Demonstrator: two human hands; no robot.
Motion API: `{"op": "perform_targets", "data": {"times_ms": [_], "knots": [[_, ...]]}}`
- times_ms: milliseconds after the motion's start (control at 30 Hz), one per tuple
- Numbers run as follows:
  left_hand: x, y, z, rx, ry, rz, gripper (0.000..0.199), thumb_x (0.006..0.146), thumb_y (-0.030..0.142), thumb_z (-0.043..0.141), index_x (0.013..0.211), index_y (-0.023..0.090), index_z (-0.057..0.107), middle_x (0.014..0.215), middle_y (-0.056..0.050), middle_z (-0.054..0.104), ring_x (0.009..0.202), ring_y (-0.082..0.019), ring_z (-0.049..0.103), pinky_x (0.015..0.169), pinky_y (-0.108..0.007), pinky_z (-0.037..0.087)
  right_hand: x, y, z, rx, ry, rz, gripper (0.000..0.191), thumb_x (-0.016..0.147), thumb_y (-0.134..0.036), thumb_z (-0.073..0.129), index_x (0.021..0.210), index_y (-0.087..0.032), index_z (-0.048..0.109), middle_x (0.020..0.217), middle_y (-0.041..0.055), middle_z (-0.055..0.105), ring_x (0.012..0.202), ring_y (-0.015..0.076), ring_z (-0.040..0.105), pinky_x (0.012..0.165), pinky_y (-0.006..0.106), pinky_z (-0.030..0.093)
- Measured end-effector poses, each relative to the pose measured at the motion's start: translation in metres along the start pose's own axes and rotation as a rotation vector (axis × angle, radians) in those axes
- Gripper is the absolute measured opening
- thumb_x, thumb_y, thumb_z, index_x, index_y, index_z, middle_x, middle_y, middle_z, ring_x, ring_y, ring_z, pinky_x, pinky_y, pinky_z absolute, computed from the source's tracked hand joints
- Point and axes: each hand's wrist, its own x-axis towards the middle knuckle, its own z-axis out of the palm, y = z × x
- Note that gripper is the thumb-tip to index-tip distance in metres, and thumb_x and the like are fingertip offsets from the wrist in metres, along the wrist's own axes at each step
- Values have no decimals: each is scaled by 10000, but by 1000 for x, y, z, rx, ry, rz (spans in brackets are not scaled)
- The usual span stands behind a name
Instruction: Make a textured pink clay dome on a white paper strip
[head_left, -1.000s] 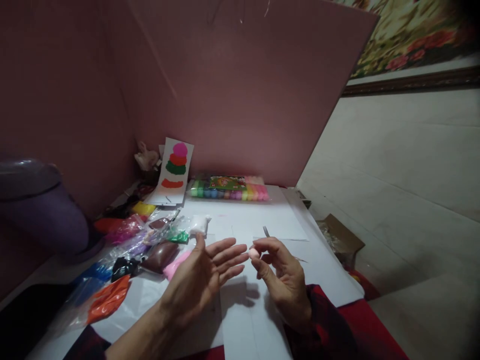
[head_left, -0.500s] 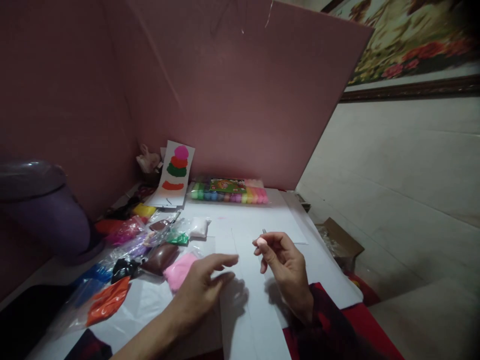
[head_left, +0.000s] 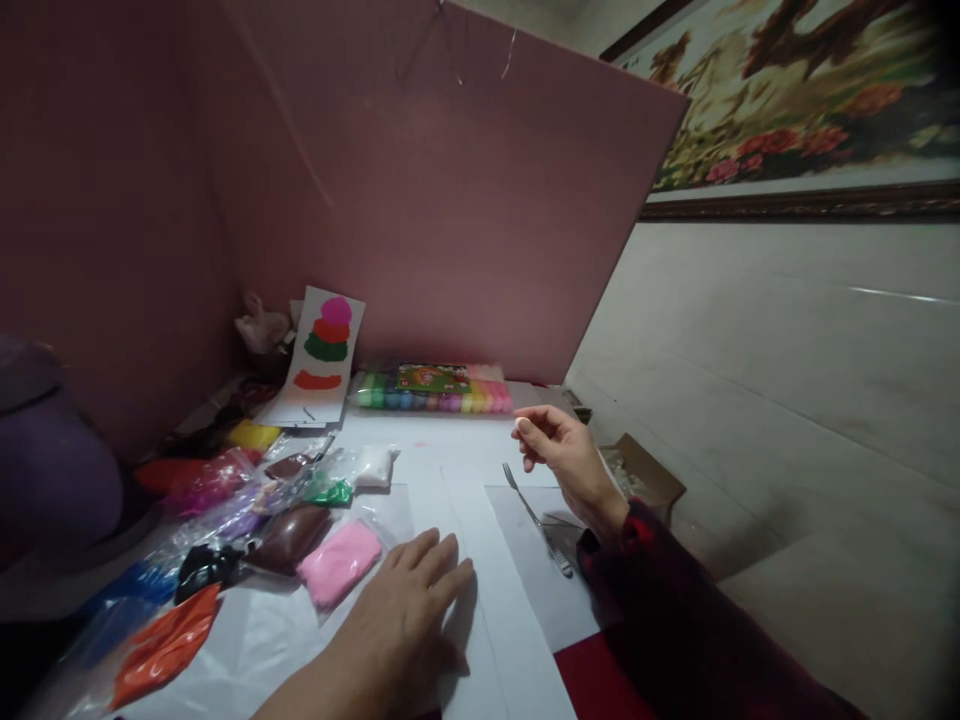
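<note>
Raised above the white paper, my right hand (head_left: 559, 450) pinches a small pale pink lump of clay (head_left: 520, 424) between thumb and fingertips; most of the lump is hidden by the fingers. Below that hand a metal fork (head_left: 531, 508) lies on the paper, tines pointing away from me. My left hand (head_left: 409, 600) is palm down with fingers spread, low over the white paper (head_left: 480, 600), and holds nothing. Just beyond it lies a bag of pink clay (head_left: 341, 563). Whether the left palm touches the paper I cannot tell.
Bags of clay in orange (head_left: 169, 645), brown (head_left: 291, 537), black (head_left: 206, 570) and white (head_left: 375, 465) crowd the left side. A long pack of coloured clay (head_left: 435, 400) lies at the back, beside a propped card (head_left: 319, 350). A purple bin (head_left: 52, 460) stands far left.
My right hand has moved up and away over the paper with the clay lump, uncovering the fork. My left hand has turned palm down and lowered. The view has shifted to the right.
</note>
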Motion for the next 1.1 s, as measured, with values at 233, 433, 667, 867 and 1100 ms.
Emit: {"op": "perform_targets", "data": {"times_ms": [233,433,667,867,1100], "knots": [[2,-8,28,63,20,82,898,514,654,752,1274,224,541,1329,-160,547,1225,-400,468,950,-509,458,8,8,28,-55,-125,61,263,719,-334,673,895,-154,597,723,1,575,610,119,536,427,214,464],[-1,-3,24,71,-9,84,781,606,611,730,1262,226,551,1376,-160,505,1258,-398,439,983,-524,420,1,38,43,-400,-198,6,108,767,-265,607,800,-163,619,688,1,583,613,133,544,545,269,482],[-3,1,20,27,-28,95,638,745,534,641,1272,190,543,1415,-186,451,1287,-405,399,1002,-552,380,-6,67,53,-658,-197,-112,114,771,-156,572,841,-176,661,786,22,629,693,147,569,682,287,455],[-2,4,13,-17,-71,75,681,708,513,683,1276,167,543,1425,-200,429,1298,-415,377,1015,-555,362,-6,72,58,-702,-216,-156,76,786,-162,586,794,-181,660,811,24,632,738,155,579,721,294,448],[-2,7,8,-29,-72,70,654,715,471,690,1267,147,554,1414,-211,439,1291,-425,382,1015,-551,363,-7,69,61,-756,-246,-164,103,780,-129,605,797,-185,689,792,24,631,710,147,581,735,302,457]]}}
